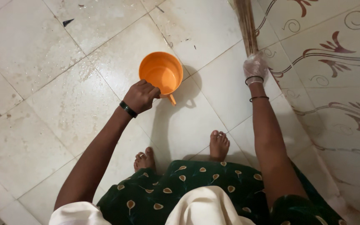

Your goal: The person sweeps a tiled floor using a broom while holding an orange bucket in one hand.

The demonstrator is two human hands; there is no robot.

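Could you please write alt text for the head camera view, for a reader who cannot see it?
Seen from above, a barefoot person's left hand holds an orange plastic mug by its handle over a wet tiled floor, while the gloved right hand grips a broom beside a patterned wall.

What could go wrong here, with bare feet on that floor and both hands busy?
1. The pale tiled floor looks wet and grimy, and the bare feet stand on it, so a slip seems possible.
2. The left hand holds the orange plastic mug by its handle; if it tilts, anything inside could spill, though its contents cannot be told.
3. The right hand, in a thin clear glove, grips the bundled broom stick; that grip might slide.
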